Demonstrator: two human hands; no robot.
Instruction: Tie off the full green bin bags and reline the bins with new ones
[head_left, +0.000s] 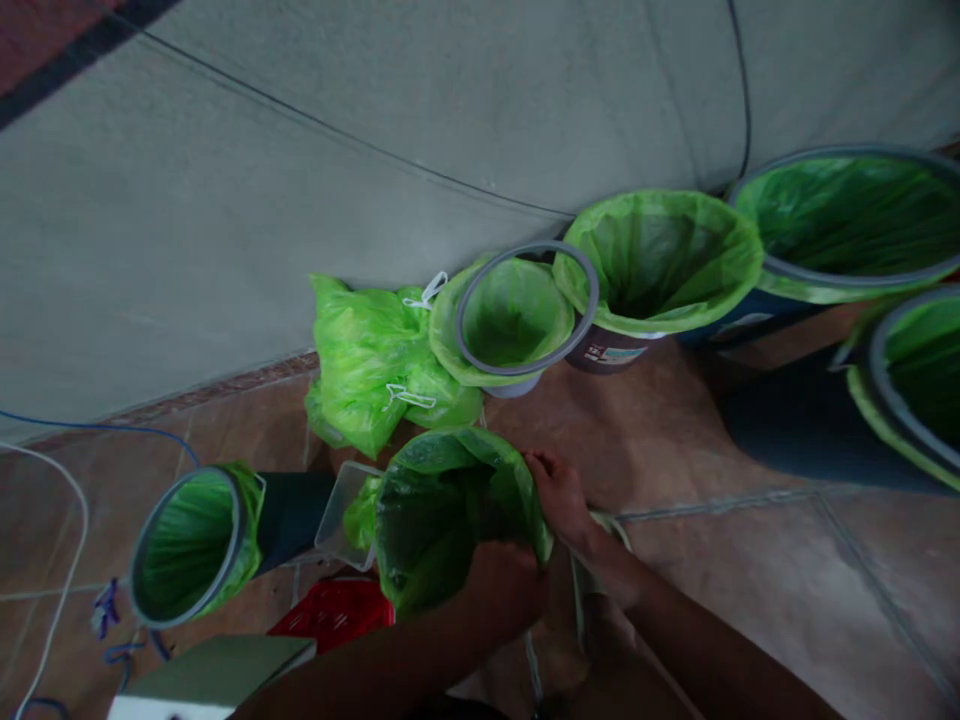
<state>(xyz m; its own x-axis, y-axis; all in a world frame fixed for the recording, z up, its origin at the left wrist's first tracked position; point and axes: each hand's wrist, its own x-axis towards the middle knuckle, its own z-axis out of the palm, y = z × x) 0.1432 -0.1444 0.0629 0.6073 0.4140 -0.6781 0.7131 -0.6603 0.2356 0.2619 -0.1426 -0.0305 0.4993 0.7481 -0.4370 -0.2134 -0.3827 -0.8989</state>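
Note:
A green garbage bag (pixel 442 455) is spread open in front of me, its edge folded outward all round as if over a bin's rim; the bin under it is hidden. At its right side my right hand (pixel 561 492) is closed, fingers curled on the bag's edge. My left hand (pixel 510 580) reaches over the near side of the opening. It is dark and blurred, and its fingers are hidden. Just left of the bag stands a clear plastic container (pixel 346 515) with a crumpled green bag (pixel 363 513) in it.
Lined bins stand along the wall (pixel 225 230): a small bin (pixel 514 315) with a loose grey ring (pixel 586 345) on top, a brown bin (pixel 609 350) and larger blue ones. Filled green bags (pixel 360 360) lean there. A lined blue bin (pixel 292 510) lies at left, near a red basket (pixel 337 612).

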